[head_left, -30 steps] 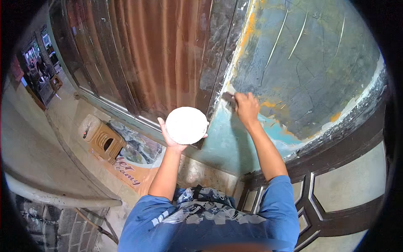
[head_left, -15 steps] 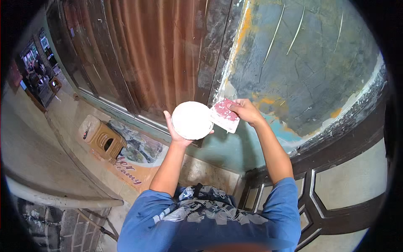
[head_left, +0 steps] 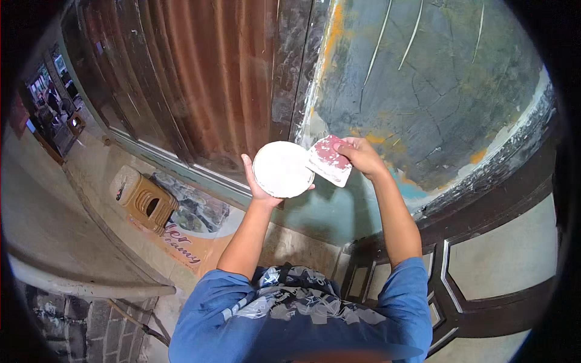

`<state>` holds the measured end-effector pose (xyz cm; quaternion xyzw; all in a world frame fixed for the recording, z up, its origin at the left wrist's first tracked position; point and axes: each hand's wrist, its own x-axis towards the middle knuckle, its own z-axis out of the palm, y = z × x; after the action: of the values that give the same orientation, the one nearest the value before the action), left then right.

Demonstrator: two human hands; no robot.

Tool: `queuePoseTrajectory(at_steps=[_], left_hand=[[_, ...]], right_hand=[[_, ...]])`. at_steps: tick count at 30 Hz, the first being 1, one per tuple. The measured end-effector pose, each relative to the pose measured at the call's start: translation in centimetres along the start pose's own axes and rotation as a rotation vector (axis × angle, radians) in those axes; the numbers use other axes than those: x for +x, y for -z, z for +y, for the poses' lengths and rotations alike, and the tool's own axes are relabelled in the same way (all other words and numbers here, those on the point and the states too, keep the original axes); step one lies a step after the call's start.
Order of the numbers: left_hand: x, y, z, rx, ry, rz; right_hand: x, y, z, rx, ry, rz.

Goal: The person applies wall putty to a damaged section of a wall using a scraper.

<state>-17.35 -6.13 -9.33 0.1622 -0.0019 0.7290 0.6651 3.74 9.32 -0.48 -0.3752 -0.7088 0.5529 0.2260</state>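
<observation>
My left hand [head_left: 259, 189] supports a round white container [head_left: 283, 170] from beneath, thumb along its left side and fingertips showing at the lower right. White paste appears to fill its top. A flat red putty spreader [head_left: 330, 156], smeared with white along its lower part, is pinched between the thumb and fingers of my right hand [head_left: 365, 158]. The spreader's left edge is at the container's right rim; whether they touch I cannot tell. Behind the spreader rises a grey-green wall [head_left: 436, 78] with cracks, orange patches and pale filled strips.
A brown window or door frame with a reddish curtain [head_left: 212, 78] stands ahead on the left. On the floor are a tan plastic stool [head_left: 148, 202] and an orange printed sheet [head_left: 181, 245]. A dark panelled door [head_left: 502, 254] is at the right, a curved rail [head_left: 91, 289] at lower left.
The view has shifted slightly, so the wall and stool sit further left. Both hands are a little further right in the picture, with the spreader still beside the container.
</observation>
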Motion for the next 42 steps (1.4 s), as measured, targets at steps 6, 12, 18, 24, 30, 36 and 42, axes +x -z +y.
queuePoseTrajectory(at_steps=[6,12,18,24,30,36,42], left_hand=[[1.1,-0.9,-2.5,-0.033,0.023,-0.012],[2.5,-1.6,-5.4,-0.012,0.044,-0.057],[2.7,-0.9,-6.4,-0.041,0.017,-0.011],[1.0,1.7,-2.9,-0.073,0.009,-0.045],[-0.1,3.5,1.8,-0.028,-0.07,0.022],[-0.7,3.4,6.1,-0.045,-0.064,0.023],[-0.6,4.7,8.8,-0.054,-0.054,-0.012]], right_hand=[[-0.8,3.6,2.3,0.357,-0.064,-0.075],[-1.8,4.1,6.9,0.797,-0.055,-0.204],[-1.4,3.9,10.5,1.099,0.097,-0.345],[-0.7,4.3,4.5,0.149,0.451,0.386],[1.4,1.4,1.0,-0.831,0.881,0.584],[4.0,-1.6,1.4,-0.978,0.794,0.624],[5.0,-3.1,1.0,-1.068,0.785,0.657]])
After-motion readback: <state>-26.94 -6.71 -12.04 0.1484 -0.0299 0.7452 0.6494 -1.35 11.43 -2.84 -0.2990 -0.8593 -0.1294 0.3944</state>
